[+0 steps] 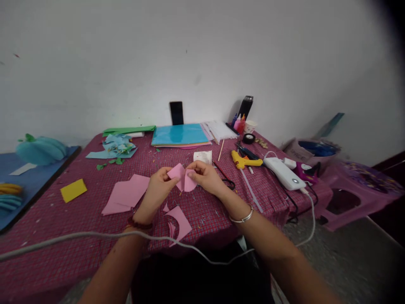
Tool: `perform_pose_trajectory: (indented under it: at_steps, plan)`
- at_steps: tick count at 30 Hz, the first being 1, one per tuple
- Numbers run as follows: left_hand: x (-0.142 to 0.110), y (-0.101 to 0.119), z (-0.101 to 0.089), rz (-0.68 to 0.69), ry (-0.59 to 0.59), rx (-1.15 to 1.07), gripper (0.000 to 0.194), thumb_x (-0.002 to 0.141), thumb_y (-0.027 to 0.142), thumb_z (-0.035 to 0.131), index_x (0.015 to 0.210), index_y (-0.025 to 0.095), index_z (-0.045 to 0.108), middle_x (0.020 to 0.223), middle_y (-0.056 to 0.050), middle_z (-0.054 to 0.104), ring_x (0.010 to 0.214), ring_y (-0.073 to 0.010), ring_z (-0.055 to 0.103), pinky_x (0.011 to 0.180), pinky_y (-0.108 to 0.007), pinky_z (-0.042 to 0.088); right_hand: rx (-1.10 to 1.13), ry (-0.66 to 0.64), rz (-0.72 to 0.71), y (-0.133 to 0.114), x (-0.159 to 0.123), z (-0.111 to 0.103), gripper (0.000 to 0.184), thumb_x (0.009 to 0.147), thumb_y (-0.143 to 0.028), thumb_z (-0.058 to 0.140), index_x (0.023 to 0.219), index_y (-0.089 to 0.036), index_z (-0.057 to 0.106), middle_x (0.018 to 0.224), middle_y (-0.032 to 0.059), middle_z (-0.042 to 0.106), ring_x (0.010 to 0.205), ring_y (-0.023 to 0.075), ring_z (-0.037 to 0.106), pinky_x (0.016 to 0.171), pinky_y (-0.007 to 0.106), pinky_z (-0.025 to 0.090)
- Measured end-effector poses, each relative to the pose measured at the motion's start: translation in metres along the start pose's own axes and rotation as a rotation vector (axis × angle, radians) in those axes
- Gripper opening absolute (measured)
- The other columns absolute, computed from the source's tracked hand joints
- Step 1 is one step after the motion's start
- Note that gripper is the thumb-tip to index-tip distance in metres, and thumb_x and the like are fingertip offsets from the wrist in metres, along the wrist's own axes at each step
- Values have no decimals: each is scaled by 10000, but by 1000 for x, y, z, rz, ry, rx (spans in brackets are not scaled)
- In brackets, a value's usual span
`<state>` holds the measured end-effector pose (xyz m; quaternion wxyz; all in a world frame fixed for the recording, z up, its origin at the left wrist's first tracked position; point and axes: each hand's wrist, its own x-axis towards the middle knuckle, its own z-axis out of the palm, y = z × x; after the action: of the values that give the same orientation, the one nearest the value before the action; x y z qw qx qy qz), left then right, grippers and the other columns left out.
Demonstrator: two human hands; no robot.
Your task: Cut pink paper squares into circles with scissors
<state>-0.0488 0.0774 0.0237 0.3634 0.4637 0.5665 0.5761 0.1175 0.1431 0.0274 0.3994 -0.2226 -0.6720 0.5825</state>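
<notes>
My left hand (159,185) is closed, pinching a piece of pink paper (177,172) between thumb and fingers above the table. Close beside it, my right hand (207,178) pinches a pink paper piece with a rounded edge (189,183). Whether the two pieces are joined at the middle I cannot tell. Below the hands lies a pink paper offcut (183,221) with a curved cut-out, along with small pink scraps. Several pink sheets (128,194) overlap on the cloth to the left of my left hand.
A yellow glue gun (245,160) and white power bank (284,174) lie at right. A white cable (136,233) crosses before my forearms. Blue folders (179,134), a phone (176,113) and crumpled blue paper (118,145) are farther back. Yellow paper (73,191) lies left.
</notes>
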Motion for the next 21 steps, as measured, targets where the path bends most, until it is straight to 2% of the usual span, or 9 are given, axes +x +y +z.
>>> perform_pose_trajectory:
  at_steps: [3, 5, 7, 9, 12, 14, 18, 21]
  plan:
    - [-2, -2, 1, -36, -117, 18, 120, 653, 258, 713, 701, 159, 664, 693, -27, 655, 607, -148, 574, 560, -256, 419, -83, 6, -20, 0, 1, -1, 85, 757, -257, 625, 754, -173, 610, 673, -25, 563, 592, 111, 477, 554, 226, 363]
    - [-4, -3, 3, -94, -175, 5, 155, 678, 311, 701, 659, 163, 660, 638, -16, 625, 525, -122, 511, 492, -241, 361, -146, -4, -47, 0, 1, -2, 67, 776, -232, 605, 768, -169, 629, 699, -13, 598, 620, 121, 508, 581, 236, 386]
    - [-5, -2, 4, -160, -213, -21, 231, 697, 376, 688, 616, 167, 630, 526, 14, 540, 423, -92, 400, 420, -229, 266, -224, 3, -88, 2, 1, -2, 74, 795, -195, 580, 807, -165, 647, 750, 4, 636, 672, 136, 551, 626, 251, 418]
    - [-6, -1, 6, -198, -229, -31, 302, 719, 422, 665, 570, 172, 586, 455, 38, 460, 379, -80, 340, 391, -224, 225, -337, 39, -148, 4, 0, -1, 125, 806, -152, 560, 876, -164, 662, 835, 25, 670, 758, 154, 590, 697, 272, 442]
    - [-7, 2, 9, -223, -245, -63, 302, 721, 423, 658, 582, 165, 583, 513, 23, 517, 445, -97, 449, 437, -222, 369, -470, 90, -207, 7, 0, 1, 225, 817, -107, 544, 1001, -174, 657, 957, 43, 684, 865, 167, 608, 777, 293, 450]
    - [-8, 3, 11, -245, -241, -99, 267, 706, 404, 672, 626, 156, 612, 593, 8, 576, 531, -115, 523, 524, -244, 466, -467, 83, -197, 8, -1, 2, 268, 833, -103, 533, 1069, -178, 634, 962, 41, 674, 850, 160, 602, 758, 285, 456]
    - [-8, 4, 14, -275, -237, -139, 239, 725, 368, 655, 648, 143, 641, 659, -26, 644, 616, -140, 597, 623, -271, 513, -390, 26, -135, 10, -1, 3, 299, 856, -101, 519, 1139, -164, 592, 833, 9, 617, 719, 134, 554, 657, 249, 441]
    - [-9, 3, 15, -281, -264, -184, 200, 728, 324, 654, 666, 134, 658, 703, -49, 680, 664, -159, 635, 663, -283, 522, -415, 9, -112, 12, -1, 3, 321, 843, -71, 519, 1143, -165, 583, 797, -5, 583, 700, 130, 536, 647, 244, 427]
